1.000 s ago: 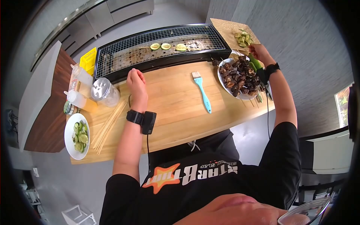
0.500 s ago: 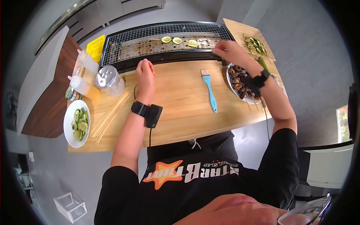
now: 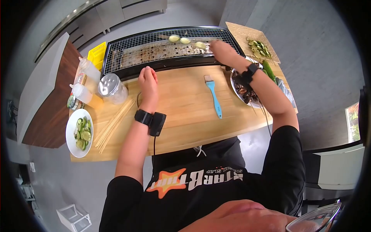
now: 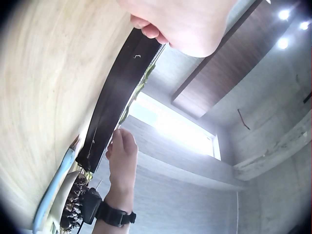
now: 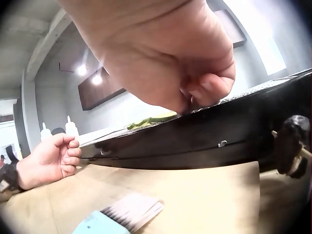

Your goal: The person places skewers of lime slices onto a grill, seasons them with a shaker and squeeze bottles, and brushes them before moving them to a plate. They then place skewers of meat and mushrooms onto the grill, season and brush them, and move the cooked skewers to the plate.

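Note:
Three round zucchini slices (image 3: 185, 40) sit in a row on a skewer over the wire rack of the black grill (image 3: 162, 63). My right hand (image 3: 225, 53) is at the right end of that row, thumb and fingers pinching the skewer's end, which they hide. In the right wrist view the slices (image 5: 151, 120) show beside the fingertips, along the grill's rim. My left hand (image 3: 148, 83) rests at the grill's front edge, fingers loosely curled and holding nothing. Between the hands lies a blue basting brush (image 3: 215, 98).
At right, a white plate of dark mushroom skewers (image 3: 244, 94) sits under my right forearm, near a whole green vegetable (image 3: 269, 70) and a board (image 3: 241, 34) with sliced skewers. At left stand a shaker jar (image 3: 113, 89), squeeze bottles (image 3: 87, 94), bare skewers (image 3: 116, 123) and a bowl (image 3: 71, 133).
My right hand has moved left from the board at the right to the skewer's end on the grill. The slices now look blurred and slightly shifted. My left hand has stayed put.

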Demonstrator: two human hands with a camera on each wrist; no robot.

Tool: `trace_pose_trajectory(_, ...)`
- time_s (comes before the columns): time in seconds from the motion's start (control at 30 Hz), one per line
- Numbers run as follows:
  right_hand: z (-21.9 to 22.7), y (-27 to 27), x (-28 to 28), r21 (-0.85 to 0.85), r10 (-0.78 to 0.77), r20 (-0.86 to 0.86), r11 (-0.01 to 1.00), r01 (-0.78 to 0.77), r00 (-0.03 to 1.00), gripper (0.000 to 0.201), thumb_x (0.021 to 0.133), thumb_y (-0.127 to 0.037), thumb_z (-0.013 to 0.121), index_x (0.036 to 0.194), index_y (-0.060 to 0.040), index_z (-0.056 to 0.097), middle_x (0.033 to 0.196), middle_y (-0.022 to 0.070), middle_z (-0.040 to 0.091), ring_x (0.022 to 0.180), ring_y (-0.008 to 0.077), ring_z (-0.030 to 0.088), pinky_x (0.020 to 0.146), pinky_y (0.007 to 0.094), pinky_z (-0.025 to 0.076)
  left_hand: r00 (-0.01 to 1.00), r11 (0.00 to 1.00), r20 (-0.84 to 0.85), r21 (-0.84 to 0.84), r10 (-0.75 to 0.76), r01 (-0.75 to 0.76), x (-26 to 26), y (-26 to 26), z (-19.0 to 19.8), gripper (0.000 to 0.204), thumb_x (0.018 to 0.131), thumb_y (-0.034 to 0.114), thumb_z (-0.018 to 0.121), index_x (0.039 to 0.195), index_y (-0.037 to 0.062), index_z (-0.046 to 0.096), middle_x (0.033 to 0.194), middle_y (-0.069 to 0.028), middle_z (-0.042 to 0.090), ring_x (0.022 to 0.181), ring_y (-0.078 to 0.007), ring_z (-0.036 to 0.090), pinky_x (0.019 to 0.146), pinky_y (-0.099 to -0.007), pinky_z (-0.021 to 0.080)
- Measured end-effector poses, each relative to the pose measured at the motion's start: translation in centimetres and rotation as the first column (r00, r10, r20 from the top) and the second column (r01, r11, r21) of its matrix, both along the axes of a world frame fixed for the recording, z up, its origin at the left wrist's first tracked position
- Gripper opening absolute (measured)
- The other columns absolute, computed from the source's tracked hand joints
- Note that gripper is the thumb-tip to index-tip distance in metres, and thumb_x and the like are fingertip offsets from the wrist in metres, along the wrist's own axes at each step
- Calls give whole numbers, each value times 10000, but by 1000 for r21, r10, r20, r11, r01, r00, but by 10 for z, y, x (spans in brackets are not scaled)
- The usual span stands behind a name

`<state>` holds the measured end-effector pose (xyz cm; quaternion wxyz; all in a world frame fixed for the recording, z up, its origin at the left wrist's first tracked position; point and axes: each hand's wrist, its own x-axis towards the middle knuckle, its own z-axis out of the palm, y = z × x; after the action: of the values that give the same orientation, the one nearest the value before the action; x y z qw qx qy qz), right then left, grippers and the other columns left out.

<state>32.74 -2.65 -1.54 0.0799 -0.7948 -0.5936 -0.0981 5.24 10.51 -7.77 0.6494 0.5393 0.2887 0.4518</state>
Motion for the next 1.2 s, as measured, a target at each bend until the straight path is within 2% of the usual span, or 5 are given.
trace_pose_trajectory(0.07, 6, -18, 32, 81, 87, 74, 992, -93, 994, 190, 886, -163, 530, 889, 5, 621, 929, 231, 635, 876, 394, 625, 753, 461, 504, 1000, 1000, -5, -3, -1, 1, -1, 0, 0, 324, 977, 278, 405, 706, 104, 443, 608, 31, 404, 538, -63, 372, 491, -228, 301)
trace_pose_trajectory(0.27, 33, -101, 137, -71, -487, -8, 871, 486, 873, 239, 835, -171, 569, 868, 51, 651, 967, 280, 635, 906, 436, 613, 790, 487, 485, 999, 1000, -37, -1, -14, 14, -2, -5, 6, 326, 975, 287, 404, 707, 105, 441, 613, 30, 402, 551, -66, 374, 504, -231, 304)
trace_pose_trajectory(0.53, 5, -171, 195, 17, -645, 41, 764, 645, 763, 245, 795, -117, 541, 928, 49, 661, 989, 268, 638, 928, 426, 614, 815, 462, 489, 999, 1000, -38, 22, -15, 16, 1, -1, 0, 314, 969, 276, 413, 713, 100, 458, 615, 24, 414, 554, -68, 383, 505, -231, 311)
trace_pose_trajectory(0.83, 31, -232, 49, 114, -328, -314, 919, 378, 891, 221, 819, -193, 628, 907, 5, 672, 831, 165, 670, 767, 285, 644, 716, 374, 496, 999, 1000, -41, 4, -31, 31, 2, -3, 3, 309, 968, 286, 426, 719, 110, 475, 604, 29, 426, 537, -62, 391, 489, -215, 312)
trace_pose_trajectory(1.2, 3, -283, -29, 76, -412, -344, 883, 462, 844, 189, 770, -123, 651, 851, 41, 602, 763, 194, 633, 705, 350, 613, 650, 387, 483, 995, 997, -80, 44, -54, 58, 2, 0, -4, 305, 966, 293, 435, 723, 115, 482, 603, 36, 440, 522, -54, 401, 467, -211, 298)
